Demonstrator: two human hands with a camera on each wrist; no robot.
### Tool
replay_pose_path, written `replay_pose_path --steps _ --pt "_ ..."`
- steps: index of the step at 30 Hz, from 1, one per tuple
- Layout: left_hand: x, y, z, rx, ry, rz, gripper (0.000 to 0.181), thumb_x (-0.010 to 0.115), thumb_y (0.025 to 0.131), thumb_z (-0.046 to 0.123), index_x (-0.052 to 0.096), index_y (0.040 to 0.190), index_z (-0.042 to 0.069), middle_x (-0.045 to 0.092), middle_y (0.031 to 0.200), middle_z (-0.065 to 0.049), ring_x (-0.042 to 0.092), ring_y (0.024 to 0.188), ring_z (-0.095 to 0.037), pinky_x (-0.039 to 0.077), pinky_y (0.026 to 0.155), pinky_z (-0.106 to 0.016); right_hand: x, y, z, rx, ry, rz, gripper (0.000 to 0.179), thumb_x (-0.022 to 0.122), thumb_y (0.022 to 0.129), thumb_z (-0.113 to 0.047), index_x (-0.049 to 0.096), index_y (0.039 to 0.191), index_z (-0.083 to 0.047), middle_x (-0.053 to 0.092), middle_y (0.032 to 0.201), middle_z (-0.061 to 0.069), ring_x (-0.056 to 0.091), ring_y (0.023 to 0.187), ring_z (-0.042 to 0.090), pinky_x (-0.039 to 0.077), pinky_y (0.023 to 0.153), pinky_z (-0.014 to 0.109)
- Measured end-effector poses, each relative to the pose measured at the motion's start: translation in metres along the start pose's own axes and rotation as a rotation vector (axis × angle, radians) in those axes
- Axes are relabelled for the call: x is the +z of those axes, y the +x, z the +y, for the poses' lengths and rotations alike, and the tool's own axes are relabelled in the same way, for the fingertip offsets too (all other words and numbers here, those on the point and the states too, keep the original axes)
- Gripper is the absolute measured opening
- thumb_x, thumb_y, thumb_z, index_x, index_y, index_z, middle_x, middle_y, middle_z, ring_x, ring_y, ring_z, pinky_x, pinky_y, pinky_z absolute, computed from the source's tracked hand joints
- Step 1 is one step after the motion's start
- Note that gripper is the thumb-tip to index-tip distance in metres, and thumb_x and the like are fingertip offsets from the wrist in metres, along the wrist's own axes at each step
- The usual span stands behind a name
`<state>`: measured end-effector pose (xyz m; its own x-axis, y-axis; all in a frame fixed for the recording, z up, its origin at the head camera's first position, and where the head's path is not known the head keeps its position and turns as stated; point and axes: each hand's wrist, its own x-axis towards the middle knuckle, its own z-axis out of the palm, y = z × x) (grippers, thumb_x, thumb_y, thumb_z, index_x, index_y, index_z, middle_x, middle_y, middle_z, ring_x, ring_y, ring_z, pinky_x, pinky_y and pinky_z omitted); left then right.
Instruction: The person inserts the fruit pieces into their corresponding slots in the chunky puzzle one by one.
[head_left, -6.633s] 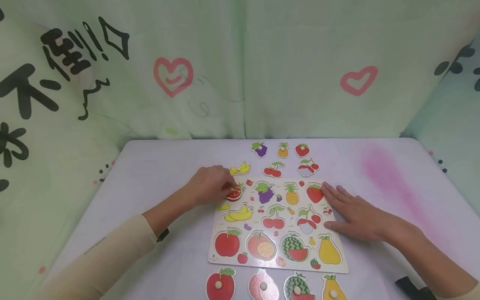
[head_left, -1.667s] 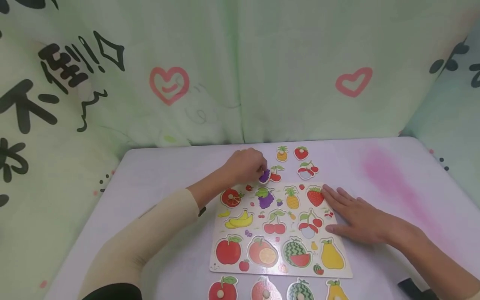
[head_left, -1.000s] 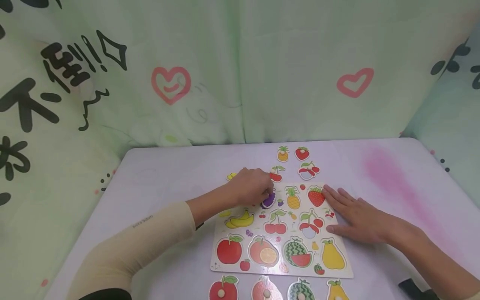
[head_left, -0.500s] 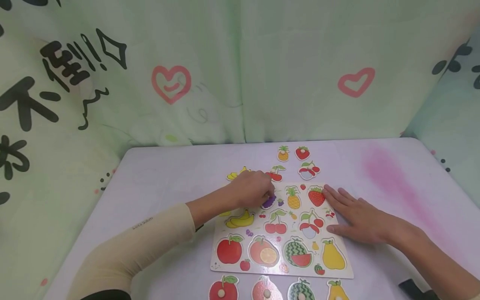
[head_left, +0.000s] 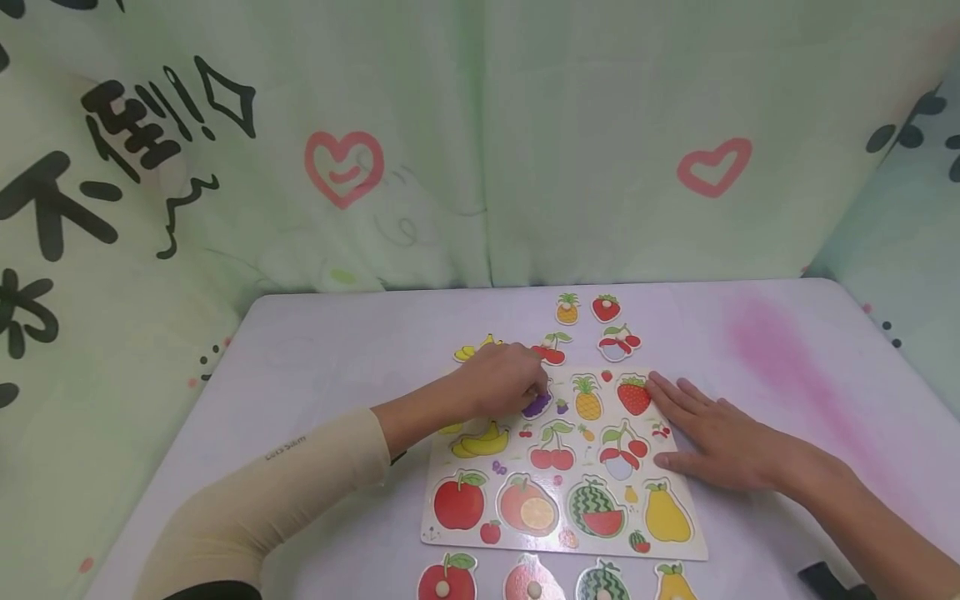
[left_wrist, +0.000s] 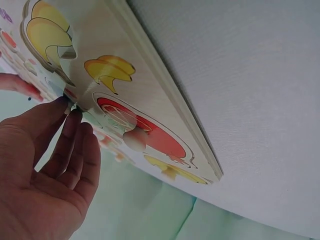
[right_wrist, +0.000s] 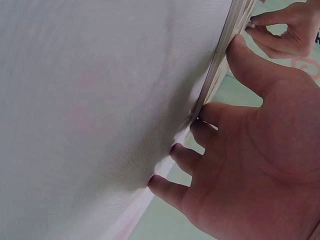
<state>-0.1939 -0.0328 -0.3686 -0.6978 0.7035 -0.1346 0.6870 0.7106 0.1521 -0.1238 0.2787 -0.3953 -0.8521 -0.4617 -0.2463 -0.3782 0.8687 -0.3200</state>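
My left hand (head_left: 504,380) pinches a purple grape puzzle piece (head_left: 537,407) by its knob, over the grape spot of a white wooden fruit puzzle board (head_left: 487,546). The hand covers most of that piece. In the left wrist view, thumb and fingertips meet at the small knob, and a red cut-fruit piece (left_wrist: 162,140) with its round knob lies in the board's corner. Flat and spread, my right hand (head_left: 723,437) rests at the board's right edge, fingertips beside the printed strawberry. The right wrist view has its thumb and index finger touching the board's edge.
Behind the board lie banana (head_left: 468,351), cherry (head_left: 552,354), pineapple (head_left: 567,311), strawberry (head_left: 606,308) and red-and-white fruit (head_left: 617,343) pieces. Apple (head_left: 438,577), pink fruit (head_left: 517,575), watermelon (head_left: 600,575) and pear (head_left: 670,587) pieces lie in front.
Earlier my left hand was at the red cut-fruit piece. It then took the grape piece from the back row and brought it onto the board, staying there this last second. The right hand has stayed.
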Motion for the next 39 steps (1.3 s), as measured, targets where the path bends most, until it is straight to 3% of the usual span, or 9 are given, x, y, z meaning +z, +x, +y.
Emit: replay_pose_path --steps 19,28,33,39 --pt "-0.004 0.003 -0.002 -0.017 -0.06 -0.056 0.013 0.077 0.095 0.029 0.082 0.106 0.024 0.07 0.1 0.009 0.058 0.092 -0.008 0.049 0.076 -0.023 0.003 -0.003 0.001 0.004 0.017 0.001 0.102 0.069 0.09 -0.062 0.025 0.165 -0.008 0.024 0.171 0.019 0.021 0.153 0.053 0.025 0.112 0.079" --pt "-0.016 0.015 -0.009 -0.021 -0.08 -0.114 0.019 0.074 0.098 0.034 0.08 0.111 0.022 0.071 0.098 0.009 0.062 0.08 -0.004 0.051 0.07 -0.019 0.0 -0.002 -0.001 -0.009 -0.005 0.009 0.102 0.067 0.092 -0.063 0.024 0.166 -0.008 0.024 0.171 0.018 0.022 0.153 0.053 0.026 0.112 0.078" --pt "-0.018 0.026 -0.015 -0.018 -0.04 -0.072 0.02 0.071 0.1 0.031 0.079 0.116 0.021 0.072 0.102 0.008 0.061 0.087 -0.007 0.051 0.079 -0.022 -0.001 -0.001 -0.001 -0.012 -0.01 0.011 0.102 0.067 0.092 -0.063 0.024 0.165 -0.008 0.025 0.171 0.018 0.023 0.153 0.053 0.026 0.113 0.078" --pt "-0.021 0.049 -0.027 -0.038 -0.055 -0.001 0.02 0.07 0.101 0.029 0.079 0.117 0.02 0.072 0.1 0.006 0.06 0.09 -0.011 0.051 0.079 -0.023 -0.001 -0.001 -0.001 -0.008 -0.009 0.008 0.102 0.067 0.091 -0.064 0.025 0.165 -0.007 0.025 0.171 0.018 0.022 0.153 0.053 0.026 0.112 0.078"
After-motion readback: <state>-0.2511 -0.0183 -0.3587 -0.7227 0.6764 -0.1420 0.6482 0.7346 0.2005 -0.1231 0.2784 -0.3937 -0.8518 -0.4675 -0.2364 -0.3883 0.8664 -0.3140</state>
